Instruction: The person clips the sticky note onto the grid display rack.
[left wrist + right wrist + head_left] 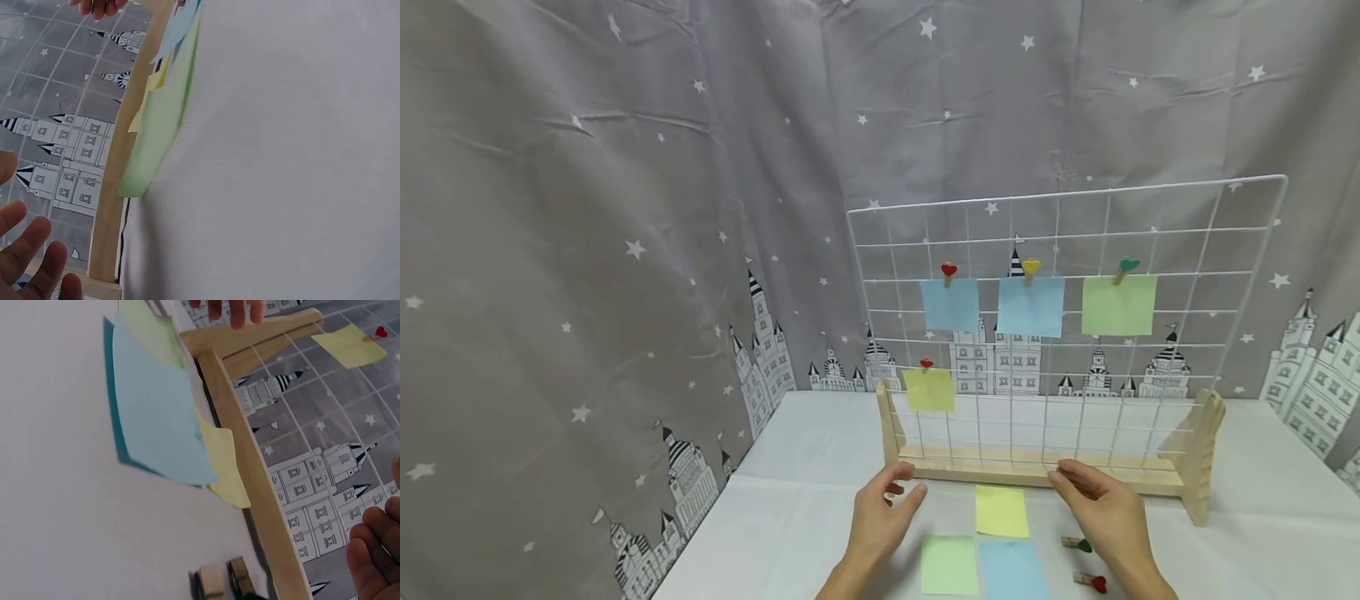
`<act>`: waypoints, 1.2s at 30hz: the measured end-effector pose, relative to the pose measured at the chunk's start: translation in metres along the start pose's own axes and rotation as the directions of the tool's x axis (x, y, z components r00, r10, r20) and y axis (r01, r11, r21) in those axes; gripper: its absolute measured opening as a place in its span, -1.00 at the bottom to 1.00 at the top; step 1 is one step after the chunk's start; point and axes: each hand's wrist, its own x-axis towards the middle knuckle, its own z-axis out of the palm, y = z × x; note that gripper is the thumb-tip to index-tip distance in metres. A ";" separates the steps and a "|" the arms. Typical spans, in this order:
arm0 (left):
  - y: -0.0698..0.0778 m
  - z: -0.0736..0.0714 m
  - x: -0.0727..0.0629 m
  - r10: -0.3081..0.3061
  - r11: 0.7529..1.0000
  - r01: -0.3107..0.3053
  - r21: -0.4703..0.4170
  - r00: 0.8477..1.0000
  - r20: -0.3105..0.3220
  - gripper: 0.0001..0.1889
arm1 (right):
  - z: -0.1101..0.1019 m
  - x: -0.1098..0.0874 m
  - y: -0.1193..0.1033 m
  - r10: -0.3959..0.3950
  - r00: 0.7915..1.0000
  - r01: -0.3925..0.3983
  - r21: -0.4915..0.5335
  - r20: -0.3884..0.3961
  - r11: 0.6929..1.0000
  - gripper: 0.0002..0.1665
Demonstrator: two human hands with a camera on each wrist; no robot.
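My left hand hovers by the front of the wooden base, fingers loosely bent, holding nothing. Near the base's middle, my right hand is also free of anything, its fingers relaxed in the right wrist view. Between the hands lie a yellow sticky note, a green sticky note and a blue sticky note. Beside the right hand are a green-heart clothespin and a red-heart clothespin. The base carries a white wire grid.
Heart clothespins hold two blue notes, a green note and, lower left, a yellow note on the grid. A wooden side foot supports its right end. Behind the white table hangs a grey star-print curtain.
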 end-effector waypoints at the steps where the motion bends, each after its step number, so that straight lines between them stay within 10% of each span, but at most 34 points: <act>1: -0.001 -0.001 0.000 -0.008 1.000 0.008 0.005 1.000 0.002 -0.67 | -0.001 0.000 0.002 0.002 1.000 -0.002 -0.006 -0.005 1.000 -0.46; 36: -0.016 -0.008 -0.010 -0.133 0.988 0.141 -0.063 0.984 0.117 -0.62 | -0.041 -0.002 0.054 0.140 0.990 -0.142 -0.076 -0.033 0.987 -0.37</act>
